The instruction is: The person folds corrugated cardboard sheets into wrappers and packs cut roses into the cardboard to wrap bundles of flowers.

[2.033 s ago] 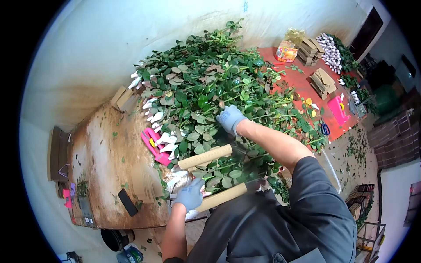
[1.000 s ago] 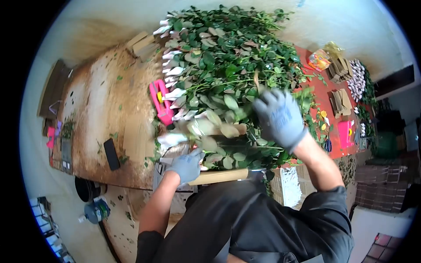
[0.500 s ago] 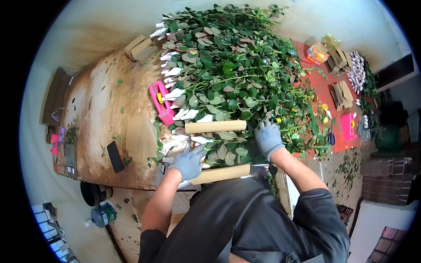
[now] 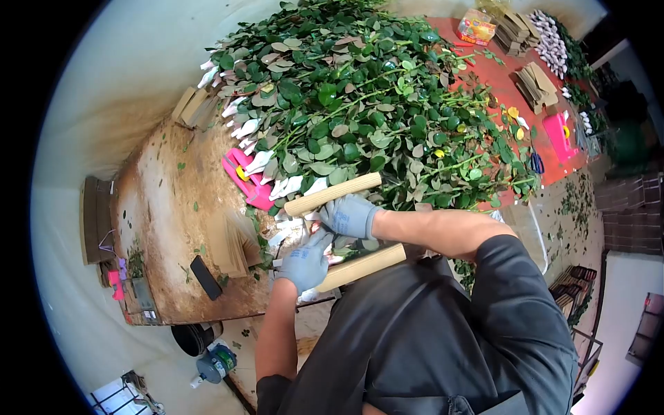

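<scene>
My left hand (image 4: pixel 305 265), in a grey-blue glove, is at the wrapped heads of the roses, its fingers closed around a pale rose head (image 4: pixel 335 259). Just above and to the right, my gloved right hand (image 4: pixel 351 216) curls over the same small bunch, fingers bent round another rose head (image 4: pixel 313 226); its fingertips are partly hidden. The bunch lies between two folded flaps of corrugated cardboard, an upper flap (image 4: pixel 333 194) and a lower flap (image 4: pixel 364 268) near my apron. Behind them spreads a big heap of leafy rose stems (image 4: pixel 346 117), white-sleeved heads facing left.
A pink tape dispenser (image 4: pixel 247 181) lies left of the heap. Cardboard sheets (image 4: pixel 232 242) and a black phone (image 4: pixel 206 277) rest on the worn wooden table (image 4: pixel 169 207). On the red surface (image 4: pixel 508 149) are scissors (image 4: pixel 537 162), another pink dispenser (image 4: pixel 559 137) and cardboard stacks (image 4: pixel 536 88).
My right hand has moved left from the leafy stems to the rose heads, beside my left hand. The camera view has shifted and tilted.
</scene>
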`<move>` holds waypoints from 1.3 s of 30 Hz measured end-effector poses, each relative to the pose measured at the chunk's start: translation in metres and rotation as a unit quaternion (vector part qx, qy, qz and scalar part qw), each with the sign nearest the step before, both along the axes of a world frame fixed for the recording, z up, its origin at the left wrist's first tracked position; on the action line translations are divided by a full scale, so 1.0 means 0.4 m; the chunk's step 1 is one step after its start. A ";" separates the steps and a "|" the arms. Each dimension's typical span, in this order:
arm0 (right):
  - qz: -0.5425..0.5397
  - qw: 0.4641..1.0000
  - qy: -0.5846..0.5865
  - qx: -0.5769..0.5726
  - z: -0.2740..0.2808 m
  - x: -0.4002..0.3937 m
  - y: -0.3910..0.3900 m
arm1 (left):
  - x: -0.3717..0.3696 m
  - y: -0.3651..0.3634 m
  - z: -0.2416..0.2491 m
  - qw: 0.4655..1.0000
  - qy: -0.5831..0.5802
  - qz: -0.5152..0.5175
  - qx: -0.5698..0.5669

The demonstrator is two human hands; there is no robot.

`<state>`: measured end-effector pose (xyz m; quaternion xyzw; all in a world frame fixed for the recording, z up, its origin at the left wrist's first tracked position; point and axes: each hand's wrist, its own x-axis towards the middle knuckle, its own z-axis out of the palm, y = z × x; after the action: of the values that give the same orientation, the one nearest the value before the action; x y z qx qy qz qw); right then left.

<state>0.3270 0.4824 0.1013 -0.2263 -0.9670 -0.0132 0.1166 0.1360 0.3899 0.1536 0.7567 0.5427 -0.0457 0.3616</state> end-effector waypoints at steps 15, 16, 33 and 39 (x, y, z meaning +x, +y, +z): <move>-0.004 0.999 -0.032 -0.023 -0.041 0.013 0.015 | -0.048 0.099 -0.133 0.891 -0.117 0.434 -0.070; 0.000 0.999 -0.034 -0.023 -0.036 0.012 0.013 | -0.050 0.096 -0.175 0.885 -0.148 0.441 -0.018; -0.019 0.997 -0.065 -0.029 -0.025 0.001 0.014 | -0.094 0.037 -0.214 0.852 -0.202 0.436 0.205; -0.032 0.995 -0.077 -0.061 0.002 -0.001 0.012 | -0.078 0.016 -0.183 0.845 -0.159 0.457 0.229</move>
<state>0.3264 0.4873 0.1020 -0.2621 -0.9643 0.0250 0.0268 0.1049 0.3964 0.0803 0.4817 0.7569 0.3713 0.2390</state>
